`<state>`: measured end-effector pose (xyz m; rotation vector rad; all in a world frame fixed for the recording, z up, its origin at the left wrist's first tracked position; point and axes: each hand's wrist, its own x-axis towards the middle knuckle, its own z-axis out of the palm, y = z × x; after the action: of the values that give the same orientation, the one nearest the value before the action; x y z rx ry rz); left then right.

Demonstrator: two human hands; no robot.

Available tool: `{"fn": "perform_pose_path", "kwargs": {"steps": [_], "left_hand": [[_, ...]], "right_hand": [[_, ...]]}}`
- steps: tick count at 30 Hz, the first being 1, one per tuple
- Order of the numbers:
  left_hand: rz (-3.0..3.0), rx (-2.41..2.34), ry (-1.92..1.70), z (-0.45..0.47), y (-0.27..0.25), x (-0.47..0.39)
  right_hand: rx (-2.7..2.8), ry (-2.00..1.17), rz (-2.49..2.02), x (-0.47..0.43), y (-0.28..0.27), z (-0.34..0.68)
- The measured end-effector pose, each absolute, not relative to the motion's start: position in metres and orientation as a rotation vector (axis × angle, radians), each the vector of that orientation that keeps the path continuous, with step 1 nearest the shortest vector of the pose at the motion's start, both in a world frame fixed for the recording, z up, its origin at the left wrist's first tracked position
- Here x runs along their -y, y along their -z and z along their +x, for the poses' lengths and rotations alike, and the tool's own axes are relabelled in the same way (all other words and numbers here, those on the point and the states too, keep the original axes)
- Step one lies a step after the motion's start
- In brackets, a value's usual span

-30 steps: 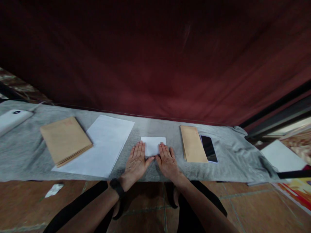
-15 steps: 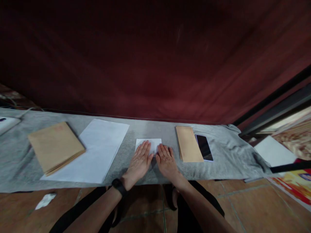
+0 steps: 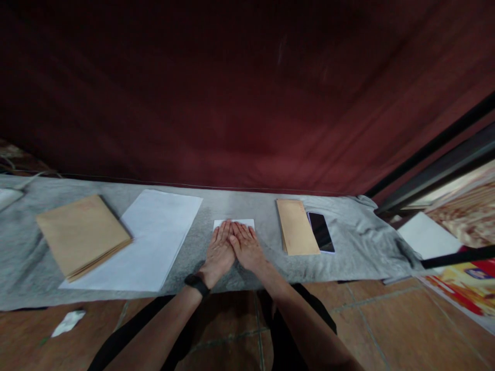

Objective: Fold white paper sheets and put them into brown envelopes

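A small folded sheet of white paper [image 3: 248, 223] lies on the grey cloth [image 3: 232, 202], mostly covered by my hands. My left hand [image 3: 221, 250] rests flat on it with the fingers stretched forward; a black band is on that wrist. Against it, my right hand [image 3: 246, 248] also lies flat on the paper, its thumb touching the left hand. To the left is a stack of large white paper sheets [image 3: 162, 226], partly under a pile of brown envelopes [image 3: 87, 232]. Several more brown envelopes [image 3: 298, 229] lie to the right of my hands.
A dark phone [image 3: 322, 232] sits beside the right-hand envelopes. Behind the cloth-covered surface hangs a dark red curtain [image 3: 247, 129]. A white device [image 3: 8, 197] with a cable is at the far left. A crumpled white scrap [image 3: 68, 322] lies on the tiled floor.
My two hands have come together over the folded paper, from lying apart on its left and right sides. The whole view has shifted slightly.
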<state>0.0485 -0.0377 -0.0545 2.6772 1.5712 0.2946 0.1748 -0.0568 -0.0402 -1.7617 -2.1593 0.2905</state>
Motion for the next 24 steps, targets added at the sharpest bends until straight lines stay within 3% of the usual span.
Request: {"fn": "perform_pose_path", "kwargs": {"steps": [5,24], "left_hand": [[2.696,-1.67,-0.168,0.052,0.051,0.034],[2.527,-1.882,-0.269,0.035,0.052,0.029]], "right_hand": [[2.151,-0.269,-1.837,0.053,0.045,0.175],[2.122,-0.011,-1.969,0.058,0.062,0.21]]}}
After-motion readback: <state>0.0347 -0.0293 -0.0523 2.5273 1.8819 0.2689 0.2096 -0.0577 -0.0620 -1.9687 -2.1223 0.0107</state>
